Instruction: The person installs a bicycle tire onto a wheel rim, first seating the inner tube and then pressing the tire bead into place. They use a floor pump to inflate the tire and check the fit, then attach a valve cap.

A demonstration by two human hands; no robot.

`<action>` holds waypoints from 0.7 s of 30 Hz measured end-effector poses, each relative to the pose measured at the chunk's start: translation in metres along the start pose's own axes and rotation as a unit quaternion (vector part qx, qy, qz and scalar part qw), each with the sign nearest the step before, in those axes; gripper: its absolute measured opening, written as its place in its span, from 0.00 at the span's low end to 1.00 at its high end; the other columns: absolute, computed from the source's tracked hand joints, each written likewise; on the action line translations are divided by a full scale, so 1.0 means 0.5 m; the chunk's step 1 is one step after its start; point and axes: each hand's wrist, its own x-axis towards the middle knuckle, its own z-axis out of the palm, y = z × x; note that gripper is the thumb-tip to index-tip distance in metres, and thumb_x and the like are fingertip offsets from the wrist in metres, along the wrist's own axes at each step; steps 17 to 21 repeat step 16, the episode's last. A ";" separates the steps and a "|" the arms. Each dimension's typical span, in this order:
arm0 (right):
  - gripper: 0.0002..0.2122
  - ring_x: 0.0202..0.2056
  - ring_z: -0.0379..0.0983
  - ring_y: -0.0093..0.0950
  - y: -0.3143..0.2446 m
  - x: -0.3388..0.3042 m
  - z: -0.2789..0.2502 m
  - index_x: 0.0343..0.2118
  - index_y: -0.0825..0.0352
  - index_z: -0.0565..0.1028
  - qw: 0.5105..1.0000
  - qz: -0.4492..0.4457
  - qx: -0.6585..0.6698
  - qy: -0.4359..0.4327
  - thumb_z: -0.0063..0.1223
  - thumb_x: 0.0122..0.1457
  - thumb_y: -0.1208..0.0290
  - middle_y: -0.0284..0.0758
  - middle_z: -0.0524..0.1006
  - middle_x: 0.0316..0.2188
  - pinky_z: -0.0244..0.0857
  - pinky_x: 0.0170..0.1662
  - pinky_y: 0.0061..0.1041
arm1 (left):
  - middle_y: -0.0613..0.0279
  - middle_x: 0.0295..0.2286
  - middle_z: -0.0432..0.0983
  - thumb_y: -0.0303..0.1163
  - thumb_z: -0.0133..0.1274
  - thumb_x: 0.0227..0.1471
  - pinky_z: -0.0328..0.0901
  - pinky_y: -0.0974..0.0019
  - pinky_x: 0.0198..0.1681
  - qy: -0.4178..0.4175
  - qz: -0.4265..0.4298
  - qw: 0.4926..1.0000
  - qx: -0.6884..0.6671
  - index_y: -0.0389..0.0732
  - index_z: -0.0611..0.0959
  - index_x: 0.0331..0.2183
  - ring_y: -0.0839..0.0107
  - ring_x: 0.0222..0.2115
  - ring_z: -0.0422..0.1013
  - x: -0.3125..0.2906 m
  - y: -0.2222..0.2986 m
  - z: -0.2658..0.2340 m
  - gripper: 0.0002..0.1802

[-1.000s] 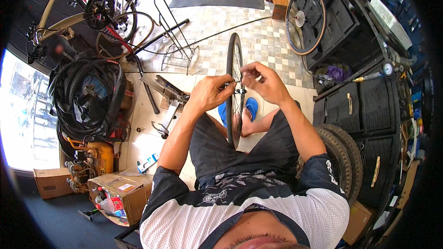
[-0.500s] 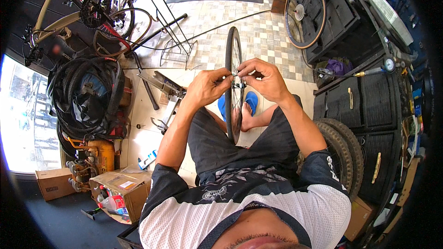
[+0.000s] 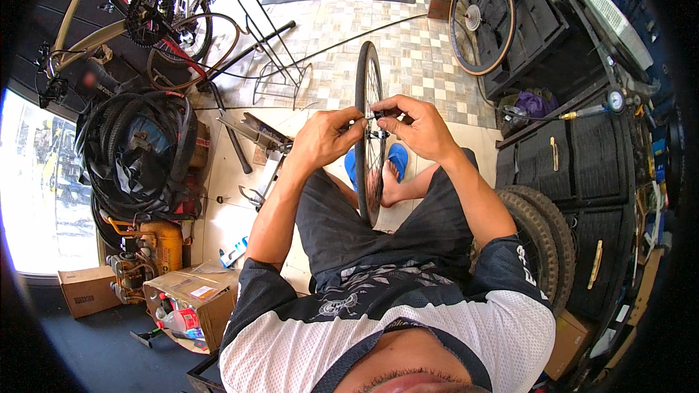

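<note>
A bicycle wheel with a thin black tyre stands upright between my knees, seen nearly edge-on. Its silver and black hub shows just below my fingertips. On the wheel's left side my left hand is closed in a pinch; a thin metal piece seems to be at its fingertips, too small to name. Opposite it, my right hand pinches a small black part between thumb and fingers, close to the spokes. The fingertips of both hands almost meet across the wheel.
Bike frames and a black stand are at the far left. Nearer lie piled tyres, an orange compressor and a cardboard box. Black drawers, knobby tyres and another wheel line the right.
The small black part now shows plainly in my right fingers, which have shifted slightly. My left hand and the wheel stay nearly in place.
</note>
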 end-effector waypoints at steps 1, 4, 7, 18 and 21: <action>0.11 0.34 0.79 0.19 0.000 -0.001 -0.001 0.46 0.67 0.83 1.000 -0.014 0.013 0.005 0.65 0.61 0.75 0.35 0.84 0.34 0.73 0.37 0.23 | 0.47 0.24 0.80 0.41 0.59 0.59 0.69 0.53 0.28 0.000 0.002 1.000 -0.003 0.41 0.87 0.39 0.47 0.25 0.78 0.001 0.000 0.000 0.14; 0.11 0.35 0.79 0.20 0.023 0.000 0.008 0.46 0.69 0.82 0.995 -0.068 0.071 0.018 0.65 0.60 0.77 0.35 0.84 0.36 0.73 0.38 0.22 | 0.47 0.24 0.80 0.41 0.59 0.59 0.69 0.53 0.28 0.002 0.011 1.000 -0.009 0.41 0.87 0.38 0.47 0.25 0.78 0.004 0.001 0.000 0.13; 0.11 0.35 0.79 0.20 0.016 -0.003 0.024 0.45 0.70 0.82 0.981 -0.052 0.180 0.046 0.65 0.63 0.72 0.35 0.84 0.35 0.73 0.38 0.23 | 0.47 0.24 0.80 0.41 0.59 0.59 0.69 0.53 0.29 0.006 0.019 1.000 -0.012 0.41 0.86 0.38 0.47 0.25 0.78 0.006 -0.008 0.007 0.13; 0.24 0.29 0.80 0.25 0.048 0.003 -0.005 0.42 0.69 0.83 0.999 0.041 -0.021 -0.013 0.60 0.66 0.47 0.33 0.83 0.27 0.73 0.37 0.25 | 0.49 0.20 0.77 0.38 0.60 0.60 0.67 0.59 0.26 -0.007 0.008 1.000 0.007 0.37 0.86 0.40 0.62 0.18 0.72 0.002 -0.006 0.013 0.13; 0.24 0.29 0.80 0.25 0.048 0.003 -0.005 0.42 0.69 0.83 0.999 0.041 -0.021 -0.013 0.60 0.66 0.47 0.33 0.83 0.27 0.73 0.37 0.25 | 0.49 0.20 0.77 0.38 0.60 0.60 0.67 0.59 0.26 -0.007 0.008 1.000 0.007 0.37 0.86 0.40 0.62 0.18 0.72 0.002 -0.006 0.013 0.13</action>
